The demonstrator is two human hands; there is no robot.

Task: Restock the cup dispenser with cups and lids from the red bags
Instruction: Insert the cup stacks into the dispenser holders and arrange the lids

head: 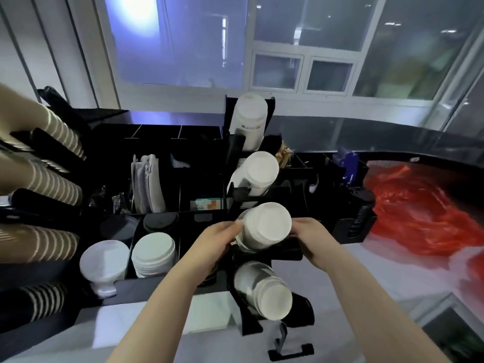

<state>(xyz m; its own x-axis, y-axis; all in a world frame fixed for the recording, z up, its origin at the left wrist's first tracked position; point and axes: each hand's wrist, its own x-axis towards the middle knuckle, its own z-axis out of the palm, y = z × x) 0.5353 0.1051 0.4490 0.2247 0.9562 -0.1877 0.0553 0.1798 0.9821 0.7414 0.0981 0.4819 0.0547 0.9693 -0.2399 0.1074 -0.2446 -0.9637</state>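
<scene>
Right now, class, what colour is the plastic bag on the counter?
Red; the bag shows in the head view.

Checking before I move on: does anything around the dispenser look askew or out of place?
Nothing is spilled or damaged. Both hands, left hand and right hand, hold the third white cup stack in its black rack slot.

My counter (392, 297) is pale and glossy. The black cup dispenser (272, 320) sits near its front edge, a black organizer tray (157, 286) runs along the left, and crumpled red bags (424, 213) lie on the right side.
</scene>
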